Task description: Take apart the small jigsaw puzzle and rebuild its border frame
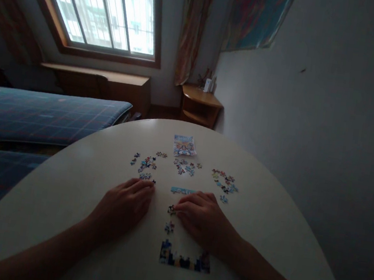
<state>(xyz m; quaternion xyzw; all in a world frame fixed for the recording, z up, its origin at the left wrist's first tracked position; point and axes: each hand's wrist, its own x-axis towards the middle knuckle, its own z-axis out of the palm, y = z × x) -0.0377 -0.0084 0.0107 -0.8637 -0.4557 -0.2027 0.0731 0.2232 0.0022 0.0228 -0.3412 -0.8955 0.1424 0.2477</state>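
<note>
On the white table (272,224), my left hand (125,203) lies with fingers loosely bent; whether they hold anything I cannot tell. My right hand (204,218) reaches between the joined dark puzzle border (183,262) near me and the blue strip (180,190) beyond. A single puzzle piece (171,210) touches my right fingertips, pinched or merely pressed, I cannot tell.

Daylight enters a wood-framed window (104,5) between patterned curtains (195,26); the pale right wall (329,131), bearing a poster (255,16), is dim. A wooden corner shelf (201,97) stands beyond the rounded white table (265,224), a blue plaid mattress (39,113) at left.
</note>
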